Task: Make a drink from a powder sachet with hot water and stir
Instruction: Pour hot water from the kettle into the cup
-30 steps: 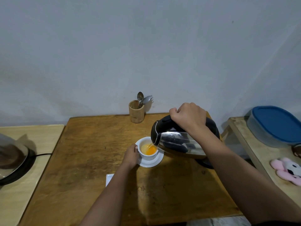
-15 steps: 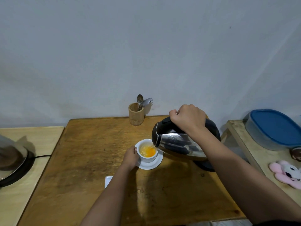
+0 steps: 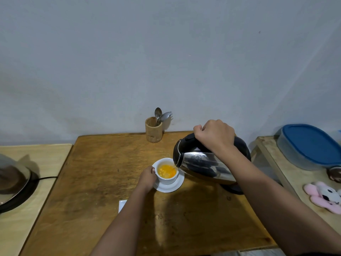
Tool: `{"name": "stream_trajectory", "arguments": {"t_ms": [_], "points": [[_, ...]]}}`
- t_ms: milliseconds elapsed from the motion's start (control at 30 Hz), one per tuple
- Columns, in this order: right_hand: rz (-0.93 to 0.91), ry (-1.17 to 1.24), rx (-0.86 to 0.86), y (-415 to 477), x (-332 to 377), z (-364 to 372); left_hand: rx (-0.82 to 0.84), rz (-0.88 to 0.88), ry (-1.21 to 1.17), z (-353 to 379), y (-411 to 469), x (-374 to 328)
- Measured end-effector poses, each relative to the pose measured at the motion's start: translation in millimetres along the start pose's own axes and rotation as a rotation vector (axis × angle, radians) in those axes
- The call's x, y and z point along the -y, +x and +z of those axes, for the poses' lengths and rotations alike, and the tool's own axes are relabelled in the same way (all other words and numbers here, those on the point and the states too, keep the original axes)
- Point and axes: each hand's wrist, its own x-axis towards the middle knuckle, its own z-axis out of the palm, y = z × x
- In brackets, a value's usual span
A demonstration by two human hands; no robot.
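Note:
A white cup (image 3: 167, 179) holding orange liquid stands on a white saucer (image 3: 173, 187) in the middle of the wooden table (image 3: 103, 182). My left hand (image 3: 147, 177) grips the cup's left side. My right hand (image 3: 215, 134) is closed around the black handle of a steel kettle (image 3: 204, 164), which is tilted left with its spout right over the cup's rim. A thin stream runs into the cup. A white sachet (image 3: 122, 205) lies partly hidden under my left forearm.
A wooden holder (image 3: 153, 130) with a spoon and fork stands at the table's back edge. The black kettle base (image 3: 233, 189) sits under the kettle. Left is a side table with a lidded pan (image 3: 13, 182). Right is a shelf with a blue-lidded container (image 3: 310, 145) and pink plush toy (image 3: 324, 196).
The kettle stays tilted over the cup and the orange liquid has risen slightly. Both hands hold their places; the camera view shifted a little.

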Motion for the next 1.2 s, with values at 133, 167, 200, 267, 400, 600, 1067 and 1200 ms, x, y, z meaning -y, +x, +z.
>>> {"name": "stream_trajectory", "arguments": {"t_ms": [133,167,200,267,400,600,1067,1200], "points": [[0.004,-0.009,0.002,-2.6,1.7,0.3,-0.002,0.001,0.011,0.4,0.4,-0.4],[0.005,-0.011,0.004,-2.7,2.1,0.7,-0.002,0.002,0.013,0.5,0.5,-0.1],[0.007,-0.013,0.005,-2.8,2.5,1.2,-0.001,0.002,0.013,0.4,0.7,0.1],[0.009,-0.012,0.008,-2.5,3.1,2.3,0.004,0.001,0.016,0.0,1.1,0.9],[0.006,-0.006,0.007,-2.7,3.4,3.8,0.021,-0.008,0.022,-1.0,2.8,-1.1],[0.014,-0.007,0.013,-3.0,3.6,3.6,0.048,-0.022,0.047,-3.1,5.1,-2.2],[0.009,-0.002,0.011,-5.2,4.4,3.2,0.048,-0.022,0.01,-3.2,5.3,-0.5],[0.012,0.004,0.009,-6.6,5.2,2.6,0.05,-0.019,0.0,-3.3,5.2,-0.3]]}}
